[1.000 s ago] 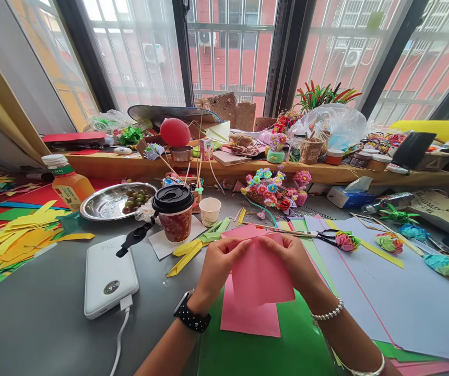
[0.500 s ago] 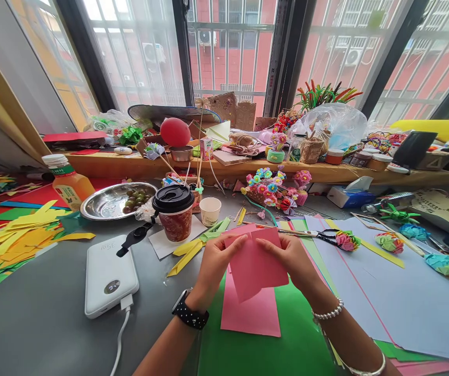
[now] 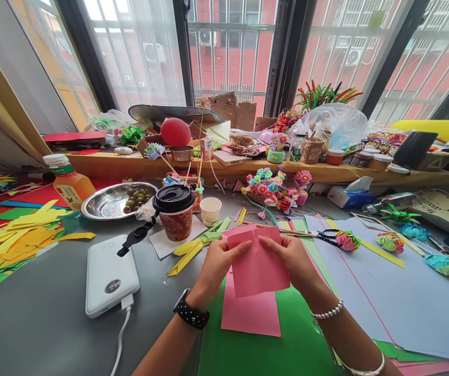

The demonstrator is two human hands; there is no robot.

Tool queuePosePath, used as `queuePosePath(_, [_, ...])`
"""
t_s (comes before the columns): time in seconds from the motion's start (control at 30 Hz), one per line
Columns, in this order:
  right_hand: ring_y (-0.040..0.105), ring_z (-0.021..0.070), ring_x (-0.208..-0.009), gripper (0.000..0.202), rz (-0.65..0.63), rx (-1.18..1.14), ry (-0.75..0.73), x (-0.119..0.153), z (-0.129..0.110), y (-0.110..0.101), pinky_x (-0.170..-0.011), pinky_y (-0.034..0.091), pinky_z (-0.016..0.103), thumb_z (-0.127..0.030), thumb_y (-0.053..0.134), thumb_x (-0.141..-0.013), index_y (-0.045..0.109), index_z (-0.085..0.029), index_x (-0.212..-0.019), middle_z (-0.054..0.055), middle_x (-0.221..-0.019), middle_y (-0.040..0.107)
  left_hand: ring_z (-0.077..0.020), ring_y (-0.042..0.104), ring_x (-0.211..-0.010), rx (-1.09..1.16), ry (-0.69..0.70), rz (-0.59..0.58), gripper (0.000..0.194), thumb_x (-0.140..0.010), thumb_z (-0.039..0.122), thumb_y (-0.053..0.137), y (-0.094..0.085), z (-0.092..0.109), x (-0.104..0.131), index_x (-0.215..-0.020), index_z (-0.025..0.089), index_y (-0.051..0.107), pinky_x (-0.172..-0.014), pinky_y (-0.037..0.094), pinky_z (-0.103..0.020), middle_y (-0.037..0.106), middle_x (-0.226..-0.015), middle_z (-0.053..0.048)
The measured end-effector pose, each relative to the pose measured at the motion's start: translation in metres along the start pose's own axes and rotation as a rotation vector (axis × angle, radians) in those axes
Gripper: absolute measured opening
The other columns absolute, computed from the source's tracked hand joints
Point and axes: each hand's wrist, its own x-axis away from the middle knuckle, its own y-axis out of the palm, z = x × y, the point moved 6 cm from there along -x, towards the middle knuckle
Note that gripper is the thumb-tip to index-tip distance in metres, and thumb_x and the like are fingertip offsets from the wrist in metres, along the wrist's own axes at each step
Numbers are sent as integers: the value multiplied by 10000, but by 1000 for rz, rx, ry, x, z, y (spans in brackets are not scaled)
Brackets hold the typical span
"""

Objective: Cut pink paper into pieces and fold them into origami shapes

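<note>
Both hands hold up a piece of pink paper point(image 3: 261, 274), thumbs on the near face and fingers behind it. My left hand point(image 3: 219, 263) pinches it near the upper left, and my right hand point(image 3: 293, 261) pinches it near the upper right. A short slit or tear shows at the top edge between the thumbs. Below lies another pink sheet point(image 3: 251, 316), flat on a green sheet point(image 3: 298, 339) and partly covered by the raised paper. The fingertips behind the paper are hidden.
Left stand a white power bank point(image 3: 110, 277) with a cable, a lidded coffee cup point(image 3: 174, 214), a paper cup point(image 3: 210, 211) and a steel plate point(image 3: 91, 209) with grapes. Scissors point(image 3: 324, 236) and folded paper flowers point(image 3: 391, 242) lie right on pale sheets. Yellow strips point(image 3: 21, 235) pile at far left.
The thumbs have moved slightly closer together. The raised pink paper has flattened, and its lower edge is now nearly level instead of hanging in a point.
</note>
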Motion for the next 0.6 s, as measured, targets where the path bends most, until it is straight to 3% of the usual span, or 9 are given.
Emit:
queuePosePath(0.43, [551,124,-527,288,-45,13,-28,-3,-1,0,-444,384,197,-382,657,-590,631,-115,-695,40,-660,641,-150,577,-620,-7,-2,61,332,-614,337,654,-4,0,-1,-855,108,645,-520,416,-206,665,-733,-70])
queuePosePath(0.6, [536,113,-505,265,-37,-15,-14,-4,0,0,-436,381,195,-362,654,-604,632,-113,-691,32,-634,632,-164,577,-650,-6,3,24,335,-576,325,683,-1,0,-1,-822,100,654,-546,424,-220,664,-760,-80])
